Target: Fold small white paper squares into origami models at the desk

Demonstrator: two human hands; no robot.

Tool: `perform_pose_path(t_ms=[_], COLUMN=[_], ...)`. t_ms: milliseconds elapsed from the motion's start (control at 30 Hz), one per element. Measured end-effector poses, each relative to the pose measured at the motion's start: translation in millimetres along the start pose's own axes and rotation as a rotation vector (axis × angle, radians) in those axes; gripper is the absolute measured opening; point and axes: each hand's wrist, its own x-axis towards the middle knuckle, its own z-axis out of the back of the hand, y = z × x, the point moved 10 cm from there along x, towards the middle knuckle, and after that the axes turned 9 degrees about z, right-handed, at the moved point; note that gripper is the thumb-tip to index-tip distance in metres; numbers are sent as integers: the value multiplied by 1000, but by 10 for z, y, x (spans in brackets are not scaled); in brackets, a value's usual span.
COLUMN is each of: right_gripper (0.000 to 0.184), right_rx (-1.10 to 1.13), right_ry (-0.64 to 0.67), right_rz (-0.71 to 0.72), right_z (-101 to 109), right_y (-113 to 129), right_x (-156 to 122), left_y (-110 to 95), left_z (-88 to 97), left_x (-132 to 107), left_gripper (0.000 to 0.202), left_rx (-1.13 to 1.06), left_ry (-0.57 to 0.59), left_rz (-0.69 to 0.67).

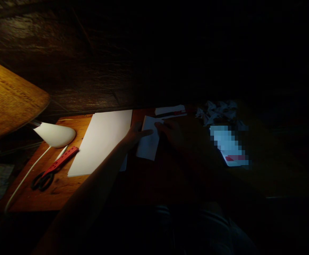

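Observation:
A small oblong piece of white paper (147,146), perhaps folded, is between my two hands near the middle of the wooden table. My left hand (136,135) grips its left edge, the thumb lying across the face. At the upper right edge, my right hand (171,130) holds it with thumb and fingers; deep shadow hides most of that hand. Just left of my left hand lies a stack of large white sheets (103,138). Beyond my right hand is a smaller stack of white paper slips (170,110) with a dark and red slim item across it.
To the left stand a lamp with a yellow shade (11,102) and white base (57,135), its white cord (28,173), a red ruler (61,161) and black-handled scissors (45,180). Right are a lit phone (224,145) and crumpled or folded papers (218,111). A dark wall (77,71) rises behind.

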Motion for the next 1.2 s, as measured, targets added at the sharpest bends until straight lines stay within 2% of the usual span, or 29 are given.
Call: perform_pose_path(t_ms=[167,333,567,833,1067,1200], right_gripper=[37,39,43,43,39,35], right_rx=[-24,88,-2,-47,-85,-65], right_ry=[-4,42,122,151,98,48], right_rz=[-17,15,39,55,83,35], right_z=[6,-86,-120,-125,-49,-2], right_y=[8,-34,-132,-99,-23,20], right_x=[-14,10,34,23,30,16], left_y=[21,-29,-130,-105,-97,-90], left_z=[11,40,75,151,169,172], left_x=[8,22,-2,17,35,51], left_gripper=[42,43,44,44,46,46], left_rx=[12,10,-48,-92,-112,-140], left_ry=[-10,-44,-98,-160,-159,-149], left_rz=[4,-44,-109,-124,-140,-138])
